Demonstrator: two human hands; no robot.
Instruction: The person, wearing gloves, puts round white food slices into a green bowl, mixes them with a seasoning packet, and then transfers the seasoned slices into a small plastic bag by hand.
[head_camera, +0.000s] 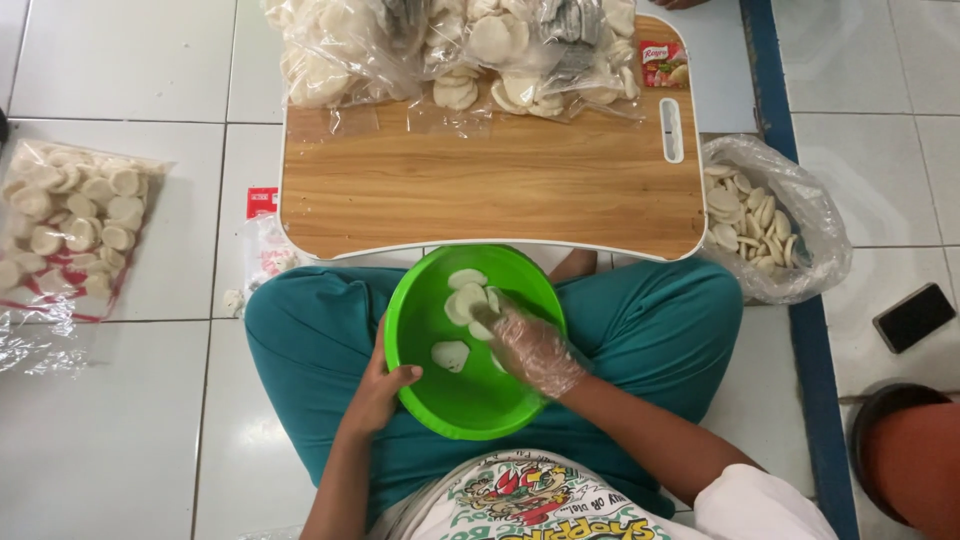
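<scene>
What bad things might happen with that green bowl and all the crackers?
The green bowl sits tilted on the person's lap, steadied only by the left hand, so it might tip and spill the white crackers onto the floor. The right hand wears a loose plastic glove, which may slip while grabbing. The open bag beside the wooden board could sag and drop pieces.

Left hand (383, 388) was bare, forearm coming up from lower left, thumb hooked over a rim, fingers curled under it in a closed grip. Right hand (532, 350) wore a thin clear plastic glove, forearm angled in from lower right, wrist bent, fingers (503, 318) bunched and pointing up-left. Legs were crossed.
</scene>
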